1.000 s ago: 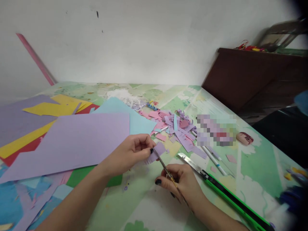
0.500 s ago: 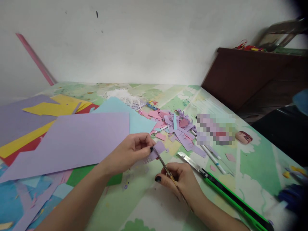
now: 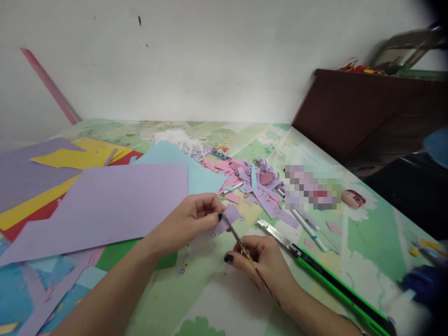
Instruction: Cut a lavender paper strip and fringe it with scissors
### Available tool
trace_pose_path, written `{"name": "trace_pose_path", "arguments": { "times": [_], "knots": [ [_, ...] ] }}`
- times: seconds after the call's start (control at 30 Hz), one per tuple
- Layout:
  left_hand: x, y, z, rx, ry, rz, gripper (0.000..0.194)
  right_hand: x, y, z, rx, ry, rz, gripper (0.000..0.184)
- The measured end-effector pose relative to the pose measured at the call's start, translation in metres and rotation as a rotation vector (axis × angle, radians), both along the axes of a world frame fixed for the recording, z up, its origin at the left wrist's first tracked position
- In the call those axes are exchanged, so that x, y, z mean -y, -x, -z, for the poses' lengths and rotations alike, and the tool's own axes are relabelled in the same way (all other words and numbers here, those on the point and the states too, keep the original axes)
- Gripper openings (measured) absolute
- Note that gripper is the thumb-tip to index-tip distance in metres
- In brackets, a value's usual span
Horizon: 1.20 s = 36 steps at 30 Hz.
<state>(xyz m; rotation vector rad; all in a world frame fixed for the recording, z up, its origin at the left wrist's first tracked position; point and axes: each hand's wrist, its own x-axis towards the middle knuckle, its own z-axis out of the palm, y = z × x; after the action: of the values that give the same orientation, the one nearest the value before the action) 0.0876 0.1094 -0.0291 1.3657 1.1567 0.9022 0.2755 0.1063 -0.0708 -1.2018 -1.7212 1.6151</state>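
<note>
Between the thumb and fingers of my left hand (image 3: 194,217) is a small purple paper strip (image 3: 231,213), its near edge snipped into a fine fringe. My right hand (image 3: 264,261) grips a pair of scissors (image 3: 241,243), with the thumb stretched out along them. The blades reach up and left across the strip, close to my left thumb, and look nearly closed. Right of my right hand lies a green utility knife (image 3: 336,280) with its blade out. A large purple sheet (image 3: 136,200) lies left of my left hand.
Pink and purple paper scraps (image 3: 261,184) are heaped beyond my hands, near white string (image 3: 180,141). White sticks (image 3: 310,229) lie behind the knife. A light-blue sheet (image 3: 203,172) and yellow paper (image 3: 70,158) spread to the left. A dark cabinet (image 3: 350,112) stands at the right.
Both hands, the strip and the scissors keep almost the same places. The whole view has shifted very slightly.
</note>
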Motion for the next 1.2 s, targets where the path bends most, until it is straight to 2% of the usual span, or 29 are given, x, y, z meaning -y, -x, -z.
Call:
{"name": "trace_pose_path", "arguments": {
  "times": [0.4,0.67,1.0,1.2],
  "knots": [
    [-0.0004,0.0005,0.0016,-0.005,0.003,-0.002,0.007,-0.0005,-0.0003,0.0030,0.006,-0.003,-0.002,0.038],
    [-0.0010,0.0030,0.0011,0.016,-0.018,-0.029,0.006,0.0019,-0.0029,0.0010,-0.123,0.041,-0.036,0.034],
    [0.0000,0.0016,0.0004,0.014,-0.030,-0.043,0.006,-0.0002,-0.0030,0.0012,-0.116,0.087,-0.034,0.036],
    [-0.0002,0.0001,0.0013,0.010,-0.025,-0.044,0.005,-0.0003,-0.0023,0.0005,-0.111,0.056,-0.036,0.036]
  ]
}}
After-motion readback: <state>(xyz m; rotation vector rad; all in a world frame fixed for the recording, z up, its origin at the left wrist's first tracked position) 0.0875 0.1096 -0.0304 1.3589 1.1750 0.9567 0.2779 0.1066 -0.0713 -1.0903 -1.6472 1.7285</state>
